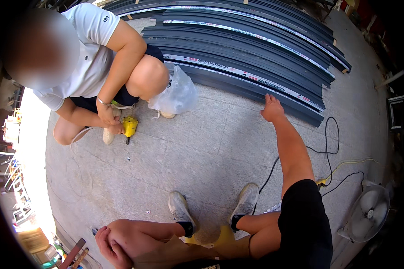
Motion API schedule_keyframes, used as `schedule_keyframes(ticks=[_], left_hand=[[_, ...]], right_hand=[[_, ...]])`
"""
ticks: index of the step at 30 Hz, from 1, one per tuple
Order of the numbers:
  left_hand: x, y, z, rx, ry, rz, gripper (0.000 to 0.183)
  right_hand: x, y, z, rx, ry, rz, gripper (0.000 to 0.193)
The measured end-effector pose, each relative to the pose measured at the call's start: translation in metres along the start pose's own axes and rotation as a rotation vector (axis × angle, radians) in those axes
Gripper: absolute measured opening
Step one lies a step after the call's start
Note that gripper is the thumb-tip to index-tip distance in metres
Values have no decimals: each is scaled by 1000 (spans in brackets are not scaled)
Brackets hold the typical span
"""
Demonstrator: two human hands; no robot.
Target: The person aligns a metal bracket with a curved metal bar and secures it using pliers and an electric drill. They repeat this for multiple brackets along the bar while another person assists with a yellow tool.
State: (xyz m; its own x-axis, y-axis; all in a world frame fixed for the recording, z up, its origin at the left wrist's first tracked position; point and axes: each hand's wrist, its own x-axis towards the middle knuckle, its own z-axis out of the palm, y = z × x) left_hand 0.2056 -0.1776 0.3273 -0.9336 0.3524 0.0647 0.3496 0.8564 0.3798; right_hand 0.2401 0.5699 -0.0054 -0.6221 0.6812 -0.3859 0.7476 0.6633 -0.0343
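Note:
My right arm reaches forward, and my right hand (272, 109) is at the near edge of a stack of long dark grey profiles (256, 58). Its fingers are extended and hold nothing; whether they touch the nearest profile (238, 84) I cannot tell. Printed white strips of film run along several of the profiles. Back at the lower left, my left hand (112, 247) rests on my bent left knee, fingers loosely spread and nothing in them.
At the left another person (94, 58) squats, gripping a yellow power tool (130, 126) with a thin hose. A clear plastic bag (177, 92) lies beside that person. Black cables (326, 151) and a yellow cord (352, 161) cross the floor right of me, near a fan (368, 210).

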Motion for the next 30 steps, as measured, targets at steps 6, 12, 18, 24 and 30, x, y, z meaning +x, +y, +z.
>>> schedule_keyframes(ticks=[6, 12, 18, 24, 30], left_hand=[[19, 12, 8, 43, 2, -40, 52], [27, 20, 2, 107, -16, -35, 56], [28, 23, 1, 103, -18, -28, 58], [20, 17, 9, -46, 97, -44, 44], [8, 22, -1, -122, 116, -52, 39]], right_hand=[[60, 8, 5, 19, 143, 109, 99], [39, -16, -4, -91, 183, 99, 95], [35, -7, 29, -145, 359, 36, 74], [-14, 22, 15, -16, 317, 5, 65], [-129, 66, -39, 54, 303, -84, 59]])
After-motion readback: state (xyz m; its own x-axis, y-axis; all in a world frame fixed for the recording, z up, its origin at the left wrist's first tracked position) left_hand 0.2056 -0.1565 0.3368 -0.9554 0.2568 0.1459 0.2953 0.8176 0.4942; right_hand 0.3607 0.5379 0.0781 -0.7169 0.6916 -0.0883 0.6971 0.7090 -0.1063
